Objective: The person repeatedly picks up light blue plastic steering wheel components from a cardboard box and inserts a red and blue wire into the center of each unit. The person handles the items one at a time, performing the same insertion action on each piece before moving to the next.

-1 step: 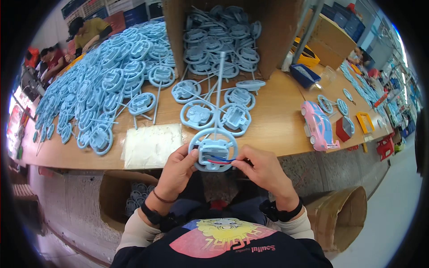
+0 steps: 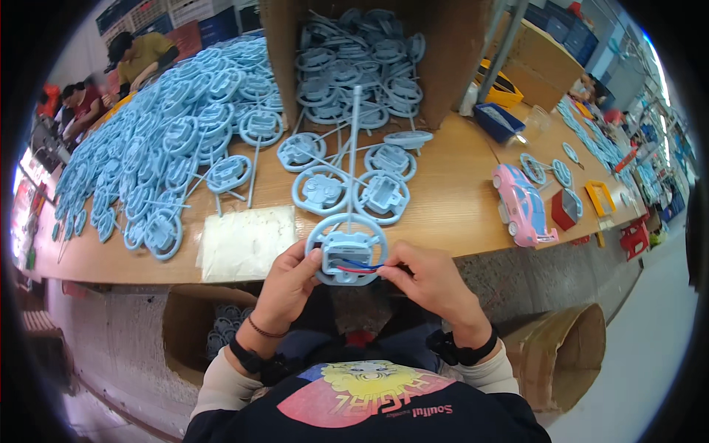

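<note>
A light-blue plastic toy steering wheel (image 2: 372, 232) with a long thin rod is held at the table's front edge, its hollow centre facing up. My left hand (image 2: 286, 284) grips the wheel's left rim, thumb on top. Red and blue wires (image 2: 360, 268) come out of the hollow toward the right. Their ends are pinched between the thumb and fingers of my right hand (image 2: 428, 277), beside the right rim; the tips are hidden. Just beyond lie several more such wheels, among them a closed-faced one (image 2: 322, 190) and an open-backed one (image 2: 381, 196).
A large heap of blue wheels (image 2: 177, 125) covers the left. A cardboard box (image 2: 450, 81) with more wheels stands behind. A white sheet (image 2: 247, 244) lies left of my hands. Rightward are a pink toy car (image 2: 521, 207), a red box (image 2: 564, 210) and a blue bin (image 2: 499, 124). Co-workers sit farther off.
The whole view has shifted very slightly, so the table things appear a little more to the left. Both hands keep the same hold on the wheel and the wires.
</note>
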